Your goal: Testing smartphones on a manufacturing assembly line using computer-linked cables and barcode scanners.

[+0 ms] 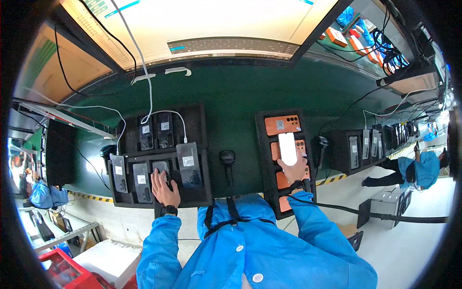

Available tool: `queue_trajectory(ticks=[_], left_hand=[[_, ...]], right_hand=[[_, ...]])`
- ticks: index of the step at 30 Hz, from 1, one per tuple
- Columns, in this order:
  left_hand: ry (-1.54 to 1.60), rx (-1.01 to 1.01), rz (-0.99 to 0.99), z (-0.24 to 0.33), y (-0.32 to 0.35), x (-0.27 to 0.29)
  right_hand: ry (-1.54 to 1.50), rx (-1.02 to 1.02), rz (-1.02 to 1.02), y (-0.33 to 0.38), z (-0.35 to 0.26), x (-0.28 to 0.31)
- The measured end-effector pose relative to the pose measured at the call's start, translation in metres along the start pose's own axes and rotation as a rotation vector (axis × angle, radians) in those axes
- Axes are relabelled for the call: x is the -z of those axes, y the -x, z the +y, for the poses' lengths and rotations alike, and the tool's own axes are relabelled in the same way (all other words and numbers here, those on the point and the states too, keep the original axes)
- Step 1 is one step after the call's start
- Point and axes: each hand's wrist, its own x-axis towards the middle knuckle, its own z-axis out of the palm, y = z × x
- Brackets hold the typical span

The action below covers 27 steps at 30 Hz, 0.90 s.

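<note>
Fingers of our left hand lie spread and flat on a dark phone in the left foam tray; they grip nothing, only press on its back. That phone sits upright in its slot, long axis running away from us toward the bench's far edge, camera end nearer us. Beside it in the same tray stand more dark phones, each with a pale label, all lined up the same way; two in the back row are plugged into a white cable that climbs toward the monitor.

Between the trays a small black round-headed tool rests on the mat.

Moving right, our right hand is closed around the lower end of a white phone, thumb and fingers wrapped on its sides. We hold it just above the right foam tray, long axis pointing away from us, slightly tilted left at the top. Under it lie orange phones, backs up, long axes across the tray.

Both trays sit on a dark green bench mat. A bright monitor hangs over the far edge. Further right, another black rack holds phones. A person in a blue coat works at the far right, another at the far left; the floor is pale, with yellow-black striped tape along the bench.
</note>
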Motion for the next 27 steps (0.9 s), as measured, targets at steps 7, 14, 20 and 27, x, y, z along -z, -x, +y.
queue_trajectory(ticks=[7, 14, 20, 27], left_hand=[[-0.002, 0.011, -0.017, 0.001, 0.003, 0.003], [0.012, 0.010, -0.007, -0.003, 0.003, 0.001], [0.011, 0.021, -0.001, -0.001, 0.002, -0.001], [-0.008, 0.032, 0.001, -0.001, 0.003, 0.002]], right_hand=[[0.315, 0.159, 0.097, 0.017, -0.004, 0.003], [0.285, 0.333, 0.135, 0.012, -0.006, -0.004], [0.265, 0.332, 0.131, 0.005, -0.008, -0.006], [0.212, 0.241, 0.120, 0.009, -0.007, -0.017]])
